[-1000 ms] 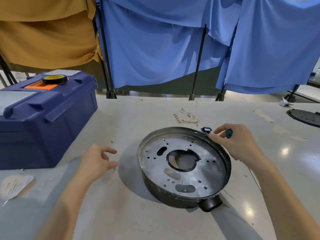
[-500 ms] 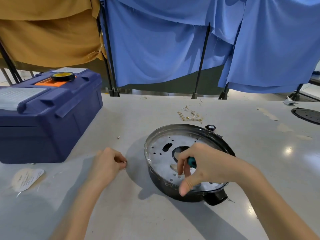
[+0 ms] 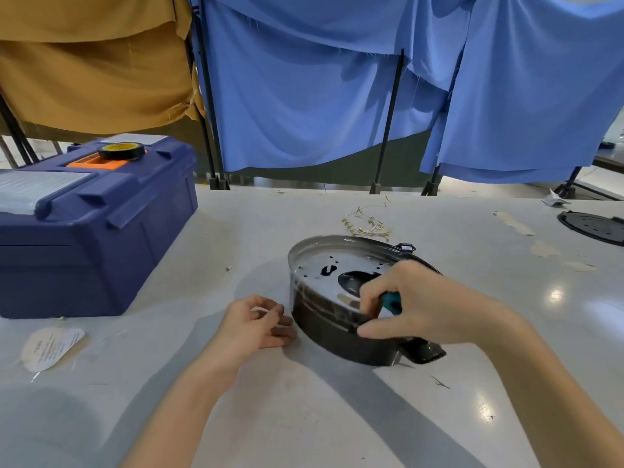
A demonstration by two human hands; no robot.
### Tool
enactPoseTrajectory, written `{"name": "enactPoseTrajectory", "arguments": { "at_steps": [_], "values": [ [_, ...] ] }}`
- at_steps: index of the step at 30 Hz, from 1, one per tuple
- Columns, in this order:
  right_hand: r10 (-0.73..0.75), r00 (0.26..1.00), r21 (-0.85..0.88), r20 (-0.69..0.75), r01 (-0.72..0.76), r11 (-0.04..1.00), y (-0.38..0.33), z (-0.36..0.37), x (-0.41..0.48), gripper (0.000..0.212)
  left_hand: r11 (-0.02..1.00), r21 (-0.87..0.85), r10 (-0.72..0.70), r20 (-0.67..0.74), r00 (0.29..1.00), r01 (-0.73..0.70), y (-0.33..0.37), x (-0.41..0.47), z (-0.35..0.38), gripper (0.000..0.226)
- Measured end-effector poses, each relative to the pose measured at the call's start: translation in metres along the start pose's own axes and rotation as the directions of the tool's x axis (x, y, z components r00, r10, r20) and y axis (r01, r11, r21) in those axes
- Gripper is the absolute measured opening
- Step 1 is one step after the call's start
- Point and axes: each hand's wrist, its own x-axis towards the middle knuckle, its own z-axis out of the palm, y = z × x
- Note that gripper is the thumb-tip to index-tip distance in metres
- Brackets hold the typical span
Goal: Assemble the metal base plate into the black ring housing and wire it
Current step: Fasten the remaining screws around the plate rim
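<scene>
A blue toolbox (image 3: 101,238) with a tape roll (image 3: 121,151) on its lid stands at the left of the tabletop (image 3: 304,417). The left hand (image 3: 256,324) rests on the tabletop just beside the housing (image 3: 324,327), fingers loosely curled and thumb near forefinger. Whether it pinches a small fastener cannot be told from this angle. The plate (image 3: 314,265) already sits inside the housing, its holes facing up. The wires (image 3: 366,228) lie loose on the tabletop just behind, not yet connected. The right hand (image 3: 429,305) reaches over the near rim, fingers curled round a teal-handled tool (image 3: 391,300), thumb against the housing's outer wall. A black disc (image 3: 594,226) lies at the far right edge. The step in hand appears to be fixing the plate down. It would go best with the left hand bracing the housing so that it cannot slide, the teal-handled tool held upright over a hole, and the plate's holes checked for alignment before any force goes on.
</scene>
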Motion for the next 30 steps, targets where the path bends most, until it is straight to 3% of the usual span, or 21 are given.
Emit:
{"name": "enactPoseTrajectory", "arguments": {
  "at_steps": [2, 5, 11, 13, 16, 21, 22, 27, 30],
  "values": [
    [-0.007, 0.997, 0.052, -0.071, 0.01, 0.999, 0.005, -0.011, -0.001, 0.012, 0.985, -0.165, -0.041, 0.078, 0.996, 0.053, 0.003, -0.004, 0.004, 0.018],
    [0.008, 0.993, 0.077, -0.119, 0.001, 0.997, 0.008, -0.022, 0.0, 0.009, 0.917, -0.396, 0.02, 0.16, 0.987, 0.045, 0.013, -0.008, 0.011, 0.028],
    [0.095, 0.92, 0.009, -0.381, -0.1, 0.995, 0.005, -0.051, -0.003, 0.004, 0.839, -0.539, 0.156, 0.113, 0.981, -0.071, 0.045, -0.008, 0.03, 0.037],
    [0.103, 0.858, -0.086, -0.503, -0.168, 0.982, 0.005, -0.055, -0.003, 0.011, 0.816, -0.57, 0.189, 0.107, 0.976, -0.096, 0.054, -0.009, 0.037, 0.041],
    [0.109, 0.753, -0.143, -0.649, -0.261, 0.955, 0.005, -0.05, -0.002, 0.042, 0.793, -0.591, 0.238, 0.084, 0.968, -0.144, 0.065, -0.009, 0.047, 0.037],
    [0.14, 0.776, -0.099, -0.615, -0.253, 0.962, 0.007, -0.046, -0.004, 0.124, 0.795, -0.577, 0.283, 0.077, 0.956, -0.189, 0.083, -0.007, 0.062, 0.029],
    [0.144, 0.79, -0.113, -0.595, -0.26, 0.959, 0.009, -0.048, -0.003, 0.13, 0.801, -0.566, 0.292, 0.086, 0.953, -0.195, 0.086, -0.007, 0.065, 0.028],
    [0.157, 0.809, -0.064, -0.567, -0.233, 0.97, 0.03, -0.056, -0.001, 0.111, 0.828, -0.505, 0.346, 0.116, 0.931, -0.245, 0.092, -0.006, 0.075, 0.018],
    [0.162, 0.814, -0.005, -0.558, -0.198, 0.98, 0.037, -0.058, -0.001, 0.114, 0.87, -0.374, 0.373, 0.072, 0.925, -0.321, 0.084, -0.008, 0.08, 0.009]
  ]
}}
